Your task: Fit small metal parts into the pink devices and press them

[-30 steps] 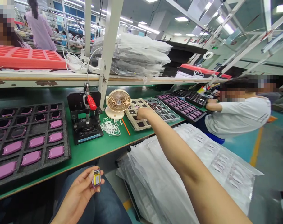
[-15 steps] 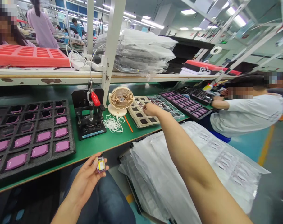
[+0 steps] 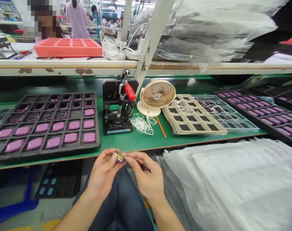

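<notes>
My left hand [image 3: 104,175] is closed on a small purple watch case [image 3: 119,157], tilted on edge, with yellow and silvery parts showing inside. It is held above my lap, just off the bench's front edge. My right hand [image 3: 146,175] meets it from the right, thumb and forefinger pinched at the case's edge. A thin dark stick-like thing [image 3: 146,168] shows under the right fingers; its kind is not clear. Whatever sits between the right fingertips is hidden. Behind the hands stands a black clamp press [image 3: 118,125] with a red handle.
On the left, a black foam tray [image 3: 97,141] holds purple watch cases. A fan [image 3: 157,96], white cord [image 3: 142,124], orange stick [image 3: 161,127] and beige tray [image 3: 196,131] stand along the bench. Bagged sheets [image 3: 232,179] are stacked low right; a shelf [image 3: 71,68] runs above.
My right hand has come back from the beige tray to the watch case in my left hand. The case has been tilted. The view has turned left.
</notes>
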{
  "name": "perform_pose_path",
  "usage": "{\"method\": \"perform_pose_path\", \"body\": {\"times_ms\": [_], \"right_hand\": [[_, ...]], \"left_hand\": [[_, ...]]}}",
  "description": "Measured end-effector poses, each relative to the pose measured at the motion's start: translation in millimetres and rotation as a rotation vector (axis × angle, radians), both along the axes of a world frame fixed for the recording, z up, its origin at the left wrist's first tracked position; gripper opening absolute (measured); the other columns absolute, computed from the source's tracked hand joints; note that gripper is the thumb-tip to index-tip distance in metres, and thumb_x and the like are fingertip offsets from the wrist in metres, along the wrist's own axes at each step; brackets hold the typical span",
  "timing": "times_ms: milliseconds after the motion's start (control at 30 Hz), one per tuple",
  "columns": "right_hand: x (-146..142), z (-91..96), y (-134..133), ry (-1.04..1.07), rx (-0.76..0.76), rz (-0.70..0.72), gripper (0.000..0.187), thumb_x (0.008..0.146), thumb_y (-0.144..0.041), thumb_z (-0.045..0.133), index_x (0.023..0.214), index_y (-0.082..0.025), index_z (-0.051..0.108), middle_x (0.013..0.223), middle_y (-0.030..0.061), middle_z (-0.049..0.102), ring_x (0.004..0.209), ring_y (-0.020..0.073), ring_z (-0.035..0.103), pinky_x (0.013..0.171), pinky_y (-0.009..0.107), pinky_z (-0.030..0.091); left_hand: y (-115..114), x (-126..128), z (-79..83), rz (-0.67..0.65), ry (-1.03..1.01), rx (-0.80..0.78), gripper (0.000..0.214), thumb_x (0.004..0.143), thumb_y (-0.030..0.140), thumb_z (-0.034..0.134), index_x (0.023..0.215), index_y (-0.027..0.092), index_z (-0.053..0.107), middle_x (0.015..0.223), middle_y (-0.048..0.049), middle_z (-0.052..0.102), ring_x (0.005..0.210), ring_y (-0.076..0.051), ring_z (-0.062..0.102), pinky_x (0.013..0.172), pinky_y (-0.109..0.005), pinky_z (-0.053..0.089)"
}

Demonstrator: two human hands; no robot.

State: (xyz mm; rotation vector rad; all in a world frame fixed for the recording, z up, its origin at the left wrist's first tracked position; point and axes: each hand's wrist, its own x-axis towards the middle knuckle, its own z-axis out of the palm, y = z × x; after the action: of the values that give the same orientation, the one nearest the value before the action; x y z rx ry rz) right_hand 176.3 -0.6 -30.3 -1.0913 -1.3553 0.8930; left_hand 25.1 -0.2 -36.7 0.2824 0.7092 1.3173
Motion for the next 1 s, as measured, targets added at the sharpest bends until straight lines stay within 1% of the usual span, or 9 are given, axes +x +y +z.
{"method": "perform_pose_path", "body": {"times_ms": [100, 167, 267, 367, 467, 567, 833, 933, 1000], "right_hand": [[-10, -21.7, -2, 0.019, 0.127, -0.019, 0.023, 0.098, -0.018, 0.074, 0.119, -0.028, 0.078, 0.108, 0.0032, 0.084, 0.098, 0.0212, 0.082, 0.091, 0.031, 0.068], [-12, -31.6, 0, -0.006, 0.179, -0.032, 0.033, 0.097, -0.012, 0.073, 0.124, -0.031, 0.077, 0.112, 0.0017, 0.083, 0.100, 0.0205, 0.082, 0.093, 0.030, 0.068], [-13, -42.9, 2, -0.036, 0.257, -0.056, 0.042, 0.097, -0.005, 0.070, 0.126, -0.034, 0.077, 0.118, 0.0001, 0.082, 0.105, 0.0205, 0.081, 0.096, 0.031, 0.067], [-11, -50.8, 4, -0.036, 0.326, -0.063, 0.049, 0.095, 0.000, 0.068, 0.129, -0.035, 0.076, 0.122, -0.0006, 0.080, 0.107, 0.0210, 0.080, 0.099, 0.033, 0.066], [-7, -54.1, 4, -0.083, 0.388, -0.046, 0.054, 0.093, 0.004, 0.067, 0.130, -0.033, 0.075, 0.124, 0.0004, 0.080, 0.110, 0.0218, 0.079, 0.097, 0.034, 0.067], [-1, -53.8, 4, -0.126, 0.441, -0.044, 0.052, 0.092, 0.006, 0.067, 0.127, -0.031, 0.076, 0.123, 0.0017, 0.080, 0.109, 0.0216, 0.080, 0.094, 0.033, 0.067], [4, -54.1, 4, -0.174, 0.475, -0.040, 0.048, 0.092, 0.006, 0.069, 0.124, -0.028, 0.076, 0.116, 0.0031, 0.082, 0.105, 0.0204, 0.080, 0.090, 0.031, 0.065], [1, -54.7, 3, -0.141, 0.443, -0.020, 0.048, 0.091, 0.005, 0.069, 0.124, -0.030, 0.076, 0.124, 0.0045, 0.080, 0.112, 0.0227, 0.079, 0.093, 0.035, 0.065], [-2, -54.3, 2, -0.074, 0.354, 0.007, 0.042, 0.093, 0.001, 0.070, 0.120, -0.030, 0.078, 0.131, 0.0062, 0.077, 0.115, 0.0250, 0.077, 0.094, 0.038, 0.065]], "left_hand": [[-1, 3, -1.0, 0.051, 0.017, -0.015, 0.015, 0.084, 0.019, 0.087, 0.097, 0.019, 0.080, 0.111, -0.0059, 0.077, 0.102, -0.019, 0.073, 0.099, -0.038, 0.060], [-1, 6, -2.0, 0.068, 0.021, -0.028, 0.014, 0.085, 0.020, 0.088, 0.096, 0.019, 0.079, 0.110, -0.0055, 0.077, 0.108, -0.022, 0.073, 0.101, -0.039, 0.059], [-1, 12, -4.3, 0.078, 0.031, -0.032, 0.016, 0.083, 0.021, 0.089, 0.096, 0.020, 0.079, 0.109, -0.0057, 0.076, 0.115, -0.027, 0.073, 0.105, -0.042, 0.058], [-2, 17, -6.8, 0.099, 0.049, -0.021, 0.017, 0.083, 0.022, 0.090, 0.095, 0.020, 0.079, 0.107, -0.0063, 0.077, 0.115, -0.027, 0.073, 0.105, -0.043, 0.058], [-3, 21, -9.0, 0.129, 0.063, 0.003, 0.017, 0.081, 0.020, 0.090, 0.094, 0.021, 0.079, 0.108, -0.0053, 0.077, 0.116, -0.026, 0.073, 0.105, -0.041, 0.058], [-5, 22, -11.1, 0.138, 0.088, 0.039, 0.018, 0.080, 0.019, 0.091, 0.093, 0.022, 0.079, 0.111, -0.0040, 0.075, 0.118, -0.026, 0.072, 0.104, -0.039, 0.058], [-6, 22, -13.6, 0.142, 0.127, 0.070, 0.020, 0.077, 0.019, 0.093, 0.091, 0.022, 0.079, 0.113, -0.0038, 0.072, 0.119, -0.027, 0.072, 0.106, -0.040, 0.057], [-6, 22, -15.5, 0.167, 0.133, 0.066, 0.021, 0.075, 0.019, 0.094, 0.090, 0.022, 0.080, 0.114, -0.0043, 0.071, 0.117, -0.024, 0.072, 0.104, -0.036, 0.057], [-6, 20, -18.2, 0.183, 0.144, 0.067, 0.023, 0.074, 0.018, 0.095, 0.090, 0.022, 0.080, 0.116, -0.0048, 0.071, 0.113, -0.021, 0.072, 0.100, -0.031, 0.058]]}}
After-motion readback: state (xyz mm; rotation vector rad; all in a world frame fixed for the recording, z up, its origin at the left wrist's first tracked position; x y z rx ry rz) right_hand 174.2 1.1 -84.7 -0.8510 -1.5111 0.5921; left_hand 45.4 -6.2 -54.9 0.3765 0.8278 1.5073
